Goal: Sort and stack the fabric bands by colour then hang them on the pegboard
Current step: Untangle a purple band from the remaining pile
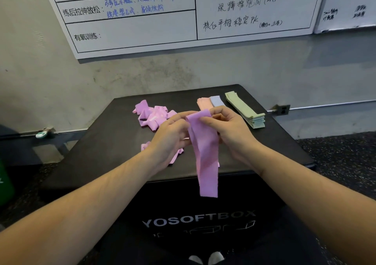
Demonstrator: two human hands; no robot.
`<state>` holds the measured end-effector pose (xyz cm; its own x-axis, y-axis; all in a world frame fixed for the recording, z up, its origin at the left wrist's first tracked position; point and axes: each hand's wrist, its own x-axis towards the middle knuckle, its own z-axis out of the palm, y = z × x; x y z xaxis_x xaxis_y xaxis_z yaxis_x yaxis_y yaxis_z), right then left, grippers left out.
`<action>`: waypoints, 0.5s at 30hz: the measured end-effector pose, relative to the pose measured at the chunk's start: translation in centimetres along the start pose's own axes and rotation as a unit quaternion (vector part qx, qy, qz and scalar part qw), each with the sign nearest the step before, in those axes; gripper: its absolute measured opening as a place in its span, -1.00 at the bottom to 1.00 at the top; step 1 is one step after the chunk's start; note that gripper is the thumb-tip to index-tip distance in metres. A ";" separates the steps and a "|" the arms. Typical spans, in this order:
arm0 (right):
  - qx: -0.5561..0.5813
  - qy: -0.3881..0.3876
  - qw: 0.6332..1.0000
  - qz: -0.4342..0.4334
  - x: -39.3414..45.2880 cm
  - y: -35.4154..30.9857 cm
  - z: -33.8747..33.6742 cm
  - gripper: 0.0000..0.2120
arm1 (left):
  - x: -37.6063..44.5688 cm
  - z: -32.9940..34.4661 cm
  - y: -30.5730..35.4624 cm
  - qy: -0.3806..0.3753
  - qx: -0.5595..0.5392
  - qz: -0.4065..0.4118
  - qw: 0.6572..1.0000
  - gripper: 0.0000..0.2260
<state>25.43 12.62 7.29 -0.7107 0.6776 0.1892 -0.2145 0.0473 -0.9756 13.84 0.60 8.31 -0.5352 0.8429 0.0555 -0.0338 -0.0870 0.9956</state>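
Pink band point(206, 154) pinched at its top between both hands, left point(171, 138) and right point(230, 130), dangling below.

A: Which parts are concealed?

B: The left hand point(173, 136) covers part of the loose pink bands point(151, 114); the right hand point(230, 130) hides the near ends of the peach stack point(203, 102) and lilac stack point(217, 100).

A: And truncated or illegible?

B: The whiteboard point(132, 30) runs past the top edge (small notes on the second board point(345, 14) are unreadable). A green object point(5, 183) is cut by the left edge.
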 end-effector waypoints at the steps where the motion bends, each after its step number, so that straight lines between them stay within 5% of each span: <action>1: -0.004 0.005 1.000 -0.003 0.1 0.2 -0.1 -0.87 | 0.1 0.2 -0.1 -0.007 -0.009 -0.002 1.000 -0.73; 10: -0.053 -0.003 0.998 -0.022 1.4 2.8 -1.9 -0.83 | 2.4 1.5 -1.5 0.042 0.006 -0.016 0.999 -0.81; 15: -0.104 -0.045 0.992 0.057 1.8 4.3 -3.4 -0.61 | 4.7 2.0 -1.1 0.063 -0.026 -0.038 0.997 -0.76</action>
<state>25.53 16.50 3.03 -0.7818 0.6188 0.0768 0.0061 0.1307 -0.9914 13.01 5.73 7.61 -0.6317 0.7745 -0.0332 -0.1201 -0.0554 0.9912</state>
